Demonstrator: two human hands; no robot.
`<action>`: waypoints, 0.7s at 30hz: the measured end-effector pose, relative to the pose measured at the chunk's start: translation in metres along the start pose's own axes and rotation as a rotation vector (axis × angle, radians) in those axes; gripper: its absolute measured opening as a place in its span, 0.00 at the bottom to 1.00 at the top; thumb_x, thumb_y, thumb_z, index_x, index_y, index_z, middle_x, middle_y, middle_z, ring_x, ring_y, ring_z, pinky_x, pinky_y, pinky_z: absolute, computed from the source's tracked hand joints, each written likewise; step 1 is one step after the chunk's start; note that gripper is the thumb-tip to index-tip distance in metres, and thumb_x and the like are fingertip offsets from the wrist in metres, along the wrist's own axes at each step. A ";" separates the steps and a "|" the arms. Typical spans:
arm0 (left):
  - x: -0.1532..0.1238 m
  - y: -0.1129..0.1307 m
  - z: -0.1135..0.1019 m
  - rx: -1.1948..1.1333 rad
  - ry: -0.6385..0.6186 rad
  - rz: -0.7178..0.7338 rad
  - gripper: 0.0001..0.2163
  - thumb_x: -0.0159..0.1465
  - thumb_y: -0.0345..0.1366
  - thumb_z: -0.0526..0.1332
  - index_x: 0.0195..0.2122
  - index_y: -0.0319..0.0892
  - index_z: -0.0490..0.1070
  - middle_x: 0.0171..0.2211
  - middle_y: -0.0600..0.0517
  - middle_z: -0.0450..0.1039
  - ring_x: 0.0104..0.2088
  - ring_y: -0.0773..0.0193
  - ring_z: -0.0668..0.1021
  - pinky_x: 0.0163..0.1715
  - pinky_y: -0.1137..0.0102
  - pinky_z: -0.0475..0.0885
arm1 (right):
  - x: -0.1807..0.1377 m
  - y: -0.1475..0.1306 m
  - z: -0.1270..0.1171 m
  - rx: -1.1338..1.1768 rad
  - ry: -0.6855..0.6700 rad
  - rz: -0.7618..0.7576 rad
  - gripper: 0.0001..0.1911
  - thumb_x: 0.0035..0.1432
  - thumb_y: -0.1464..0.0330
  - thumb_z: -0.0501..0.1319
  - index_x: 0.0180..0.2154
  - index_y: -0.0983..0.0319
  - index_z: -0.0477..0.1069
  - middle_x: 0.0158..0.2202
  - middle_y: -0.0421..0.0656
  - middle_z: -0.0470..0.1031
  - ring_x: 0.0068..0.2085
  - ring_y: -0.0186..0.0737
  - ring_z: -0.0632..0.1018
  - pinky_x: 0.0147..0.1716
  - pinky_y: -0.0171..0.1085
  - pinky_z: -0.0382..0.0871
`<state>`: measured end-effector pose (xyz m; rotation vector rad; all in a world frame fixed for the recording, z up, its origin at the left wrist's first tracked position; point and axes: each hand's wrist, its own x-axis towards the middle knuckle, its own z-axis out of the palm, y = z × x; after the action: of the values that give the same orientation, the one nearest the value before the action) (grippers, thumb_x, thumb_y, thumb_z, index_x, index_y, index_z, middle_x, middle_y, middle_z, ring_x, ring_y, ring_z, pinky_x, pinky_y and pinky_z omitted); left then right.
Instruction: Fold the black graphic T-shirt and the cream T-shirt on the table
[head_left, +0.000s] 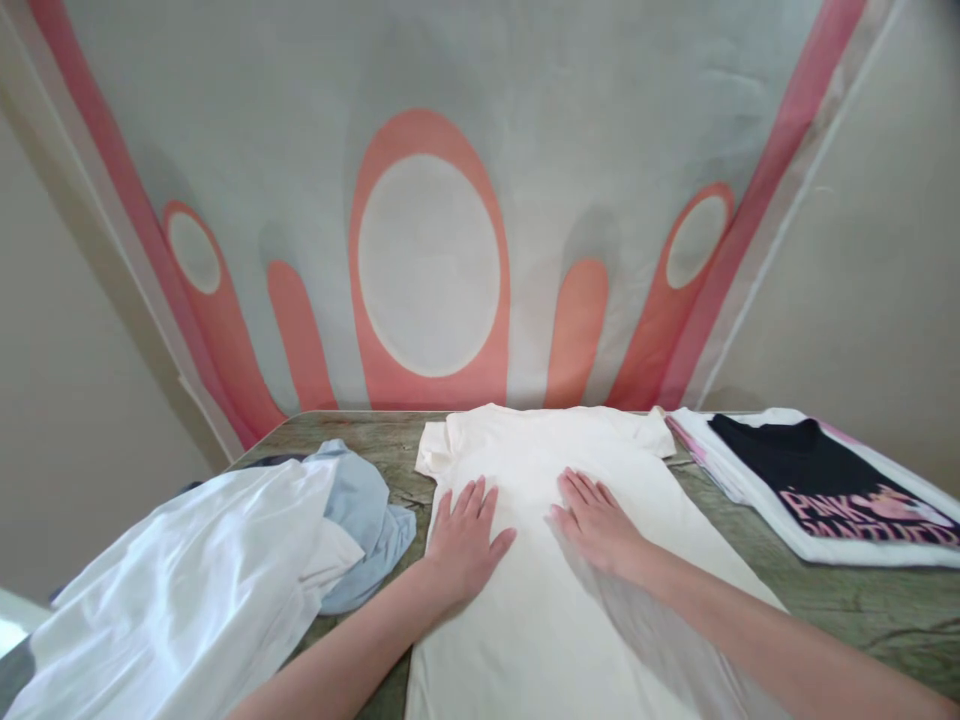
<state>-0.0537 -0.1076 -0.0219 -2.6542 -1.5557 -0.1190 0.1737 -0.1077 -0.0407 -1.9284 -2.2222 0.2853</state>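
A cream-white T-shirt (pixel 540 620) lies spread out on the wood-patterned table, its neck and short sleeves toward the wall. Flat on its left side rests my left hand (pixel 466 540), fingers stretched and thumb apart. My right hand (pixel 596 520) is also laid on the shirt, right of the middle, palm down with the fingers straight and close together. Neither hand grips anything. The shirt's lower part runs out of view at the bottom edge, and my right forearm covers some of its right side.
A loose heap of clothes, with a white garment (pixel 187 570) over a light blue one (pixel 375 540), lies on the left. On the right sits a stack of folded shirts, a black printed one (pixel 817 470) on top. Behind the table (pixel 847 600) stands a wall (pixel 630 120) with pink shapes.
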 end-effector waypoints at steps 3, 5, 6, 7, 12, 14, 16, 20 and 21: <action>0.013 0.018 0.000 -0.017 0.000 0.084 0.30 0.65 0.53 0.36 0.62 0.39 0.50 0.64 0.46 0.45 0.63 0.56 0.49 0.60 0.55 0.44 | 0.028 -0.009 -0.009 0.122 -0.047 -0.158 0.33 0.63 0.55 0.34 0.62 0.67 0.49 0.64 0.47 0.47 0.64 0.42 0.49 0.60 0.45 0.42; 0.018 0.028 0.000 -0.034 0.007 0.150 0.30 0.65 0.53 0.36 0.63 0.39 0.48 0.64 0.47 0.45 0.63 0.57 0.48 0.60 0.57 0.44 | 0.050 -0.007 -0.013 0.167 -0.075 -0.269 0.31 0.64 0.57 0.35 0.61 0.65 0.51 0.64 0.46 0.48 0.63 0.40 0.50 0.60 0.43 0.44; 0.019 0.031 0.000 -0.039 0.013 0.169 0.30 0.66 0.53 0.36 0.63 0.39 0.47 0.64 0.47 0.45 0.63 0.57 0.48 0.60 0.57 0.44 | 0.061 -0.002 -0.014 0.158 -0.086 -0.298 0.30 0.64 0.57 0.36 0.61 0.64 0.52 0.64 0.45 0.49 0.63 0.40 0.50 0.60 0.43 0.44; 0.019 0.032 0.000 -0.043 0.020 0.180 0.30 0.66 0.52 0.36 0.63 0.39 0.47 0.64 0.47 0.45 0.63 0.57 0.48 0.60 0.57 0.44 | 0.071 0.005 -0.015 0.130 -0.091 -0.309 0.30 0.63 0.56 0.38 0.61 0.63 0.52 0.64 0.45 0.48 0.63 0.41 0.50 0.60 0.44 0.42; 0.016 0.030 0.001 -0.049 0.025 0.187 0.30 0.66 0.52 0.35 0.63 0.39 0.46 0.64 0.47 0.43 0.63 0.57 0.47 0.60 0.57 0.43 | 0.101 0.073 -0.016 -0.059 -0.028 -0.097 0.34 0.61 0.52 0.38 0.63 0.62 0.46 0.65 0.44 0.43 0.64 0.43 0.46 0.60 0.46 0.39; 0.016 0.030 0.002 -0.048 0.024 0.190 0.30 0.66 0.53 0.35 0.64 0.39 0.45 0.64 0.47 0.42 0.63 0.57 0.48 0.60 0.57 0.43 | 0.104 0.102 -0.019 -0.117 0.009 0.026 0.34 0.61 0.51 0.37 0.62 0.64 0.47 0.65 0.46 0.43 0.64 0.44 0.47 0.60 0.46 0.40; 0.016 0.029 0.002 -0.048 0.022 0.193 0.30 0.66 0.53 0.35 0.64 0.39 0.45 0.64 0.47 0.42 0.63 0.57 0.48 0.60 0.57 0.43 | 0.106 0.126 -0.023 -0.162 0.036 0.111 0.35 0.61 0.51 0.36 0.62 0.65 0.48 0.65 0.47 0.44 0.64 0.44 0.48 0.60 0.48 0.40; 0.016 0.029 0.001 -0.061 0.020 0.200 0.30 0.66 0.53 0.35 0.64 0.40 0.45 0.64 0.47 0.41 0.63 0.58 0.48 0.60 0.57 0.42 | 0.105 0.150 -0.029 -0.203 0.059 0.201 0.33 0.62 0.53 0.37 0.61 0.66 0.50 0.64 0.50 0.47 0.63 0.45 0.51 0.59 0.50 0.43; 0.016 0.029 0.000 -0.064 0.020 0.201 0.30 0.66 0.53 0.35 0.64 0.40 0.46 0.64 0.47 0.41 0.63 0.58 0.48 0.60 0.57 0.42 | 0.102 0.150 -0.030 -0.217 0.073 0.207 0.33 0.62 0.54 0.37 0.61 0.67 0.51 0.64 0.51 0.48 0.63 0.46 0.52 0.59 0.51 0.43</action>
<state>-0.0204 -0.1084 -0.0213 -2.8308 -1.2905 -0.1876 0.3106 0.0150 -0.0503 -2.2465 -2.0839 -0.0004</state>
